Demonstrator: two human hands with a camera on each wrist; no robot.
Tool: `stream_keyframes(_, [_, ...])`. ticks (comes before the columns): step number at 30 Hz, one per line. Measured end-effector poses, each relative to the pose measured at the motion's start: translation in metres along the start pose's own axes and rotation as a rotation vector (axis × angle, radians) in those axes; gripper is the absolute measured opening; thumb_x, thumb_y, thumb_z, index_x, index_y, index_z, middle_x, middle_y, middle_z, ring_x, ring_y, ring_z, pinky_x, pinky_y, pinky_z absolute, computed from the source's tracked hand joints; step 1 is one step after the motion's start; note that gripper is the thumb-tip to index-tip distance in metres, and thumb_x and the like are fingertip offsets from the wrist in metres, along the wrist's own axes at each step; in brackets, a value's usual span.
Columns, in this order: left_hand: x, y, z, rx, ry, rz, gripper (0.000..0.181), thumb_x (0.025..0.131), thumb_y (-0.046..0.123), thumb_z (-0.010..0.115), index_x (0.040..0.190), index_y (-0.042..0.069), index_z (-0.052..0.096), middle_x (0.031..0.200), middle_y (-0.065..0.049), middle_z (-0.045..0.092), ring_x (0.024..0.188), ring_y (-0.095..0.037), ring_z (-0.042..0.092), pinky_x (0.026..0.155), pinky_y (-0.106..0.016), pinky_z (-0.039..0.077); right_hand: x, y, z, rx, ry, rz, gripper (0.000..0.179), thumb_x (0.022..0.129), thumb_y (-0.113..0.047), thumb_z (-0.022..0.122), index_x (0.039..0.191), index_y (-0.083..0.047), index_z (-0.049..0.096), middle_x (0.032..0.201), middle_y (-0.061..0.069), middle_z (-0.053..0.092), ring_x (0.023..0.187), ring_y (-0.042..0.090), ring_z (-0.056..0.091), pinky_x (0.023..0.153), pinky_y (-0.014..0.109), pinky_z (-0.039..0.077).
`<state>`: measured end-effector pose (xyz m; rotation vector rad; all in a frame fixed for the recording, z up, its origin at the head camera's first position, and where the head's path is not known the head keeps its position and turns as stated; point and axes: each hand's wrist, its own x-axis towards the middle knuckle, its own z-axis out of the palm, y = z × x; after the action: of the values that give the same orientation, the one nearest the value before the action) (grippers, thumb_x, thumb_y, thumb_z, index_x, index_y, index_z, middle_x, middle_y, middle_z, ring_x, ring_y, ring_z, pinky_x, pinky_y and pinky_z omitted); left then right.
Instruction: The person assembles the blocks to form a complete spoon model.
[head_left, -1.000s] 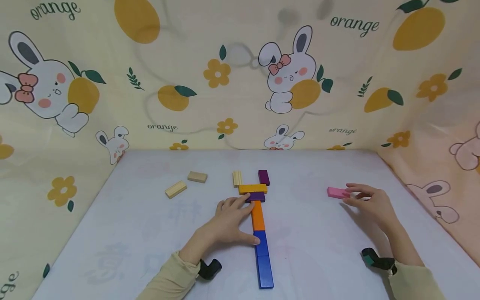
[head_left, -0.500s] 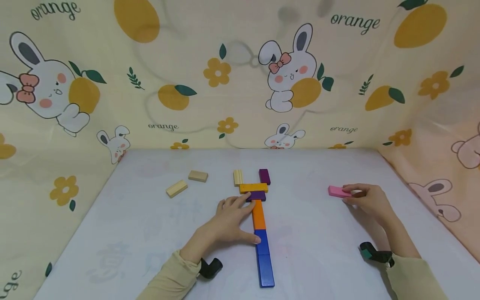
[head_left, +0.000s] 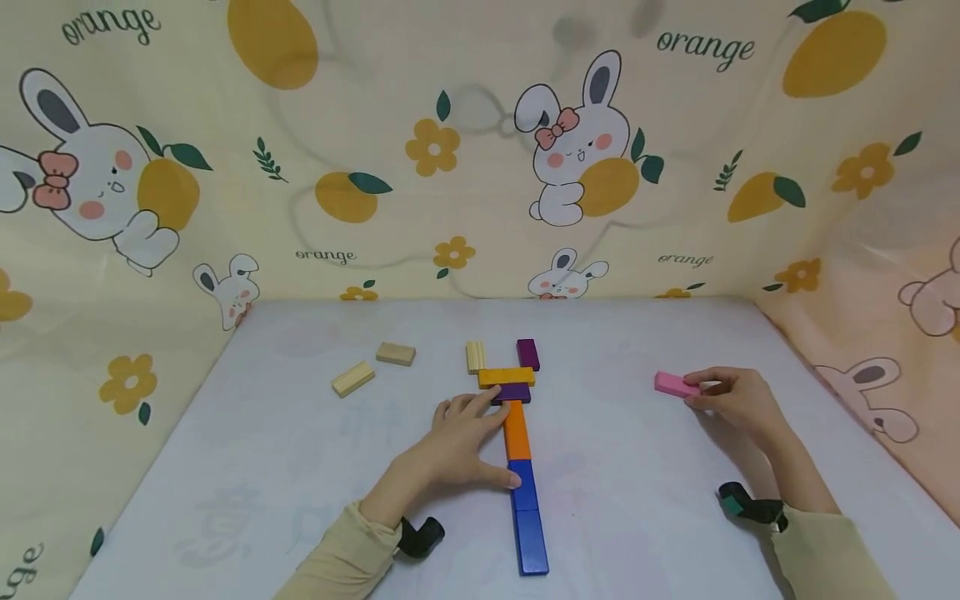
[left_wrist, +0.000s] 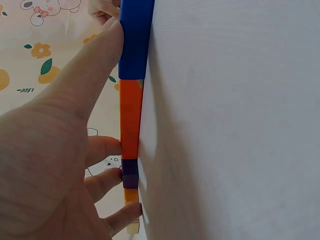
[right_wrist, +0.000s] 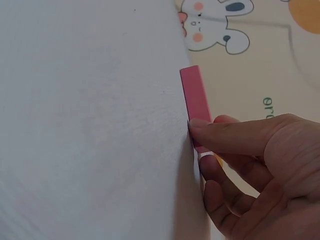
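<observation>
In the head view my left hand [head_left: 461,450] lies spread beside a column of blocks. Its thumb touches a blue block [head_left: 523,486], and its fingertips rest at an orange block [head_left: 517,432] and a purple block [head_left: 514,392]. A second blue block [head_left: 531,546] continues the column toward me. Over to the right, my right hand [head_left: 738,404] pinches one end of a pink block [head_left: 670,383] between thumb and fingers. In the right wrist view the pink block [right_wrist: 195,92] lies low along the white surface, its near end hidden by the thumb.
A yellow block [head_left: 506,377] lies crosswise beyond the purple one. Past it are a ridged wooden block [head_left: 476,357] and a dark purple block [head_left: 528,354]. Two plain wooden blocks, one nearer [head_left: 352,379] and one farther [head_left: 395,353], lie left. A patterned cloth [head_left: 480,192] backs the white table [head_left: 600,517].
My right hand has moved slightly and closed its thumb and fingers more firmly on the end of the pink block. The left hand and the column of blocks stay put.
</observation>
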<state>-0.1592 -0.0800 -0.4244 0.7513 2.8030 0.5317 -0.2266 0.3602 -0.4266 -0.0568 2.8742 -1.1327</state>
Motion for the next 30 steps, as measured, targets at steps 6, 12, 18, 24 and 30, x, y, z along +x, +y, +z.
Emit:
stream_keyframes(6, [0.0001,-0.0010,-0.0001,0.001,-0.001,-0.001,0.103,0.071,0.076,0.067,0.153,0.021,0.037,0.163,-0.003,0.015,0.142,-0.037,0.017,0.110,-0.064,0.010,0.0013,-0.0013,0.0027,0.005,0.007,0.001,0.044,0.087,-0.025,0.077,0.122,-0.001,0.067,0.117,0.025,0.059,0.100,0.034,0.049,0.068,0.027,0.046])
stream_keyframes(12, [0.0006,-0.0016,0.0003,0.007,-0.002,-0.008,0.104,0.071,0.076,0.067,0.153,0.021,0.037,0.162,-0.003,0.016,0.142,-0.038,0.017,0.110,-0.063,0.010,0.0026,-0.0015,0.0032,-0.003,0.002,0.005,0.044,0.087,-0.027,0.077,0.122,-0.002,0.067,0.115,0.022,0.060,0.100,0.033,0.049,0.069,0.029,0.046])
stream_keyframes(18, [0.0009,-0.0011,0.0013,-0.002,-0.004,-0.005,0.103,0.071,0.076,0.068,0.153,0.021,0.038,0.162,-0.003,0.016,0.142,-0.038,0.017,0.111,-0.063,0.010,0.0016,-0.0020,0.0038,0.018,-0.001,0.021,0.046,0.086,-0.029,0.078,0.121,-0.002,0.067,0.114,0.021,0.062,0.100,0.032,0.049,0.070,0.028,0.046])
stream_keyframes(24, [0.0011,-0.0006,0.0018,-0.005,-0.002,-0.006,0.102,0.071,0.075,0.068,0.153,0.021,0.038,0.162,-0.003,0.016,0.142,-0.037,0.017,0.110,-0.063,0.010,0.0021,-0.0012,0.0049,0.028,0.003,0.024,0.044,0.086,-0.027,0.078,0.121,-0.002,0.066,0.114,0.021,0.061,0.102,0.032,0.048,0.071,0.028,0.046])
stream_keyframes(30, [0.0008,-0.0012,0.0014,-0.011,-0.002,0.000,0.103,0.072,0.075,0.068,0.153,0.020,0.038,0.162,-0.003,0.016,0.142,-0.038,0.017,0.110,-0.064,0.010,0.0034,-0.0018,0.0060,0.017,0.004,0.022,0.043,0.087,-0.026,0.078,0.120,-0.002,0.066,0.112,0.020,0.061,0.101,0.032,0.047,0.071,0.030,0.045])
